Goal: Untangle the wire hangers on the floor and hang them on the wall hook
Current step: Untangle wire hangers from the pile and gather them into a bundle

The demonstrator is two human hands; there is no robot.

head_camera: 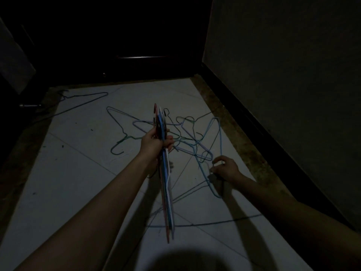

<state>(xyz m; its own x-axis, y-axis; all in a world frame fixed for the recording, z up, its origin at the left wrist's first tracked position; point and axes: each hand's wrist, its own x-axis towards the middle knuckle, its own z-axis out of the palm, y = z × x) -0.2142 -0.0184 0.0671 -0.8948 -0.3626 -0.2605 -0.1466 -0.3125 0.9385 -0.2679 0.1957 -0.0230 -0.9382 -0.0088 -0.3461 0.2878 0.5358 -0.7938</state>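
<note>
My left hand [156,142] grips a stacked bundle of wire hangers [167,184], red, blue and white, held edge-on above the floor. A tangle of coloured wire hangers [192,141] lies on the pale tiles just beyond it. My right hand [224,169] is low at the tangle's near right side, its fingers pinching the wire of a light blue hanger [219,137]. A green hanger [122,136] lies apart to the left. Another dark hanger [86,97] rests at the far left. No wall hook is visible.
The room is dim. A wall [283,75] with a dark skirting board [263,133] runs along the right. Dark furniture or a door [136,45] closes off the far side. A thin dark cord [214,223] crosses the tiled floor [68,182] near me.
</note>
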